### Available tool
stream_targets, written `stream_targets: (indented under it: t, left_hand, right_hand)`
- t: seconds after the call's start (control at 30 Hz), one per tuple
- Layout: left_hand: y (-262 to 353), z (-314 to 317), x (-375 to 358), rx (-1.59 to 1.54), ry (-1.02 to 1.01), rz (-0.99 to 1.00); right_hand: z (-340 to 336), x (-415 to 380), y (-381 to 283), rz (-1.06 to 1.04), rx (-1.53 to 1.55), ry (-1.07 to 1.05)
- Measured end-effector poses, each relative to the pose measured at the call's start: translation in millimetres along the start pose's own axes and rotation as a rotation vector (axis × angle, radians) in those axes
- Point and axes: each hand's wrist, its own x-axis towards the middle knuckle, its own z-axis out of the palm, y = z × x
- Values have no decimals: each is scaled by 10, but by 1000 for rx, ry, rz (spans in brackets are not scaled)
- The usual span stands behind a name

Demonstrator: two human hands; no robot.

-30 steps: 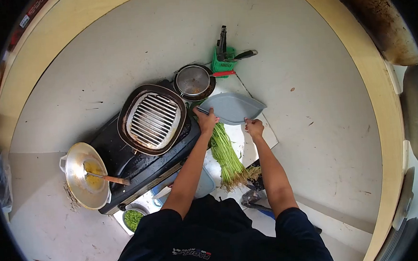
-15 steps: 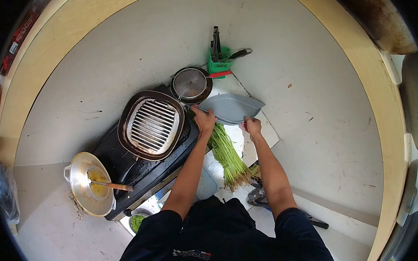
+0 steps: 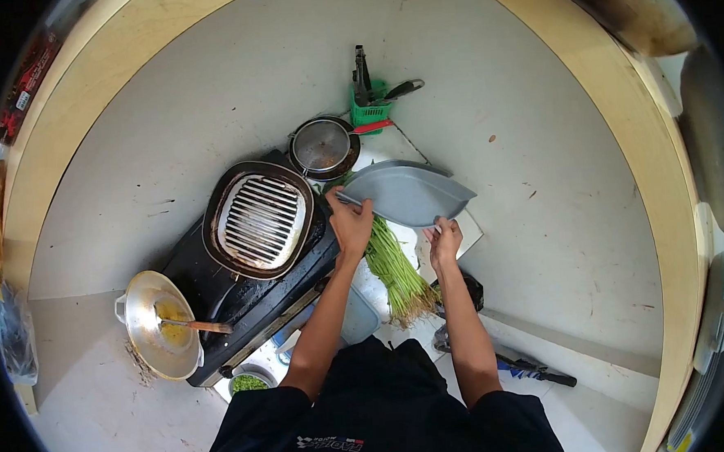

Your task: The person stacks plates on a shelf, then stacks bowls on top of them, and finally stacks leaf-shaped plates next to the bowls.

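Observation:
A grey leaf-shaped tray (image 3: 409, 192) is held out in front of me, and the edge of a similar grey piece shows behind its far rim. My left hand (image 3: 351, 221) is closed on the tray's left end. At the near right rim, my right hand (image 3: 445, 240) pinches the edge between thumb and fingers. Below the tray lies a bunch of long green stalks with roots (image 3: 401, 277), its upper part hidden by the tray and my left hand.
A black stove (image 3: 256, 313) on the left carries a grill pan (image 3: 263, 219). Beside it sit a wok (image 3: 151, 343) with a wooden-handled utensil and a strainer (image 3: 322, 145). A green utensil basket (image 3: 371, 112) stands in the corner. Chopped greens fill a bowl (image 3: 249, 382).
The tray has shifted slightly right and tilted, its right tip now lower and further out. My right hand has turned and opened its grip along the rim; another grey edge now shows behind.

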Motion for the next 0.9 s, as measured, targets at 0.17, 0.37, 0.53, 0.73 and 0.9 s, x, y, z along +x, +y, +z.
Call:
stream_targets:
  t: [0.17, 0.37, 0.53, 0.73, 0.9]
  left_hand:
    - [114, -240, -407, -74, -110, 83]
    - [-158, -420, -941, -423, -167, 168]
    - [-11, -661, -1448, -342, -122, 241]
    - [73, -777, -1895, -128, -29, 556]
    - [55, -669, -2185, -277, -218, 359]
  right_hand:
    - [-182, -526, -262, 27, 87, 109]
    - [-567, -1141, -595, -65, 25, -20]
    - [-852, -1601, -715, -123, 7, -71]
    - [-1207, -2074, -749, -148, 61, -117]
    - [-1569, -2480, -861, -159, 107, -30]
